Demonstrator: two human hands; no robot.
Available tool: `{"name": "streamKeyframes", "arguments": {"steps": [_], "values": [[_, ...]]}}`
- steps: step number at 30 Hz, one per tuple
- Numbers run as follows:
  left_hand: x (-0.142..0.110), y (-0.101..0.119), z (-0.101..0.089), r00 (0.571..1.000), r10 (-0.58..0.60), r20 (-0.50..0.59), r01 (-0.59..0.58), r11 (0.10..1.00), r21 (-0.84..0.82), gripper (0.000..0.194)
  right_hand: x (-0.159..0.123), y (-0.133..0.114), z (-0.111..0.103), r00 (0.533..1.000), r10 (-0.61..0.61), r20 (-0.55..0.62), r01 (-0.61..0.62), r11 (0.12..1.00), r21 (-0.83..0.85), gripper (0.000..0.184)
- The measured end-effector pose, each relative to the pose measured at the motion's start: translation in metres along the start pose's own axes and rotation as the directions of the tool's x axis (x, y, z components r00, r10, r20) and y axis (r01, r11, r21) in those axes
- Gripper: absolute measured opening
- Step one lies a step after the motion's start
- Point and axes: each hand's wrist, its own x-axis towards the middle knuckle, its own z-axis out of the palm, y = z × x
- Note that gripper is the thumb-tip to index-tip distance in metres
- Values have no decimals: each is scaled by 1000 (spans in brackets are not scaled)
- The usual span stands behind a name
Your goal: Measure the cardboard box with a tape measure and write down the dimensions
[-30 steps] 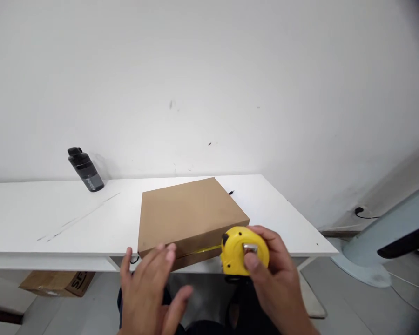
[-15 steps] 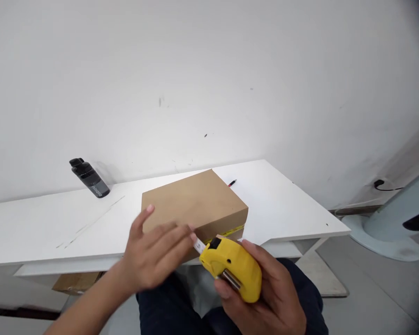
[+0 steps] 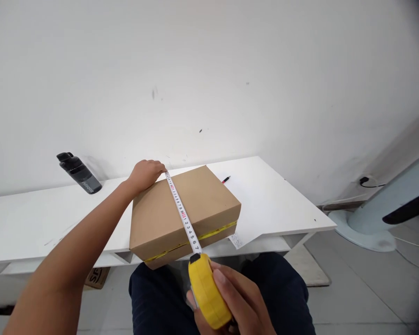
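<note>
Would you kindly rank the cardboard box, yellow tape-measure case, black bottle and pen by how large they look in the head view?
1. Cardboard box
2. Yellow tape-measure case (nearest the camera)
3. Black bottle
4. Pen, visible part

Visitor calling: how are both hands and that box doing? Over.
Left hand at far end of tape. Right hand gripping yellow case. Tape across box. Bottle off left, not blocking.

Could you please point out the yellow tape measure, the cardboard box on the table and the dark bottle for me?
Yellow tape measure [image 3: 208, 292]: head view, on its case.
Cardboard box [image 3: 201, 202]: head view, on its top face.
Dark bottle [image 3: 79, 174]: head view, on the middle of its body.
</note>
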Motion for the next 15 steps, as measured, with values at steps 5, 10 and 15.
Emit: {"name": "streamKeyframes", "arguments": {"steps": [5, 10, 15], "values": [[-13, 23, -16, 994, -75, 83, 81, 994, -69, 30, 28, 16, 13, 988, -148, 43, 149, 989, -26, 82], [-33, 58, -16, 982, -180, 65, 188, 972, -141, 41, 47, 17, 30, 992, -123, 7, 123, 991, -43, 69], [-40, 62, -2, 957, -288, 43, 288, 915, -283, 39, 41, 15, 37, 993, -116, -3, 116, 993, -10, 69]]}}
